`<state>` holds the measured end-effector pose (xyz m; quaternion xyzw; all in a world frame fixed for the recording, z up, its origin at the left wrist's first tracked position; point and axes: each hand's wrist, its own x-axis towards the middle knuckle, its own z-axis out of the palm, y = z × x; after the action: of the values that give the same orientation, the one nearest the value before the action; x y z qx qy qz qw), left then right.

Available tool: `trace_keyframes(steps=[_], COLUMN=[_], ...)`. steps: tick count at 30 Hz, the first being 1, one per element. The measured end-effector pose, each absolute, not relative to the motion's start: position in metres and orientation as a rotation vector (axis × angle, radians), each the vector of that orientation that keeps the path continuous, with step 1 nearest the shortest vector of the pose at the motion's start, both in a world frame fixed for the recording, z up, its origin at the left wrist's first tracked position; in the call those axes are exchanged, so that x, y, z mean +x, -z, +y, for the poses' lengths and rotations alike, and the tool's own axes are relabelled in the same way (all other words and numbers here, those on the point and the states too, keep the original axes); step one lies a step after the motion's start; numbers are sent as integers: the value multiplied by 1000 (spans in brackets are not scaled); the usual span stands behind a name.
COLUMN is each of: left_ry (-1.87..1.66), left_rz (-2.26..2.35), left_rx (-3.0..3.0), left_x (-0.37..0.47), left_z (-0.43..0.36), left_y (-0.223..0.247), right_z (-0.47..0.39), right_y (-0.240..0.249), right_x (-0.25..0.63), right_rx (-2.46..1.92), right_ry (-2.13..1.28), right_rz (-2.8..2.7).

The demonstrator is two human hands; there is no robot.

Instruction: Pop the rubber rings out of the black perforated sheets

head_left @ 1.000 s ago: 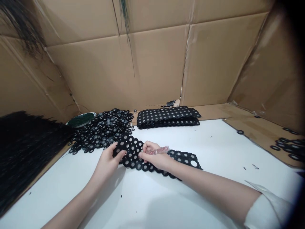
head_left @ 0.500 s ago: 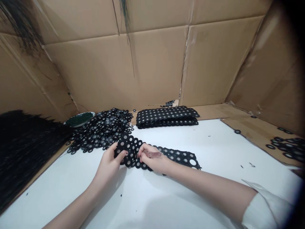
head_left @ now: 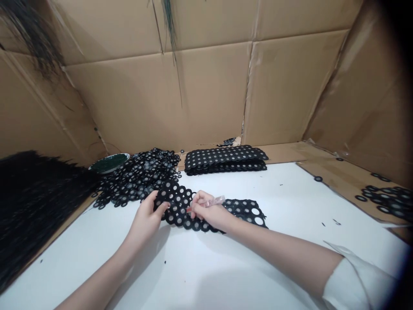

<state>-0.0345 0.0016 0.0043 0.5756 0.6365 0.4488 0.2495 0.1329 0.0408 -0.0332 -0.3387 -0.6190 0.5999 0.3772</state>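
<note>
A strip of joined black rings point(head_left: 177, 204) lies across the white table, its left end lifted. My left hand point(head_left: 151, 211) is closed on that end, the thumb on top and the fingers behind it. Pinched in my right hand point(head_left: 206, 209) is a slim tool with a clear handle point(head_left: 217, 201); a reddish part shows at its working end, close to the middle of the strip. Whether its tip goes into a ring I cannot tell. Beyond my right wrist the strip lies flat, with a few larger holes at its right end.
A heap of loose black rings point(head_left: 138, 176) sits at the back left, beside a bowl of dark green material point(head_left: 109, 163). Folded ring panels point(head_left: 226, 159) lie at the back. Black bristly strands point(head_left: 41, 198) fill the left side. More rings point(head_left: 389, 200) lie on cardboard at right.
My right hand has turned a little, and the tool's clear handle now points more upward. The right end of the strip has shifted slightly left. My left hand keeps its hold.
</note>
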Motion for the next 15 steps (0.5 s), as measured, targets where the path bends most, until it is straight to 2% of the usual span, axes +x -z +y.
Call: trace_keyframes(steps=[9, 15], left_ry=[-1351, -1191], left_rz=[1622, 1552], left_rx=[1262, 1011], left_x=[-40, -49], left_z=[12, 17], left_y=[13, 22], right_z=[52, 49], right_y=[39, 40], right_x=[136, 137], right_rx=[-790, -804], right_ry=[-1710, -1564], right_rz=[-1124, -1279])
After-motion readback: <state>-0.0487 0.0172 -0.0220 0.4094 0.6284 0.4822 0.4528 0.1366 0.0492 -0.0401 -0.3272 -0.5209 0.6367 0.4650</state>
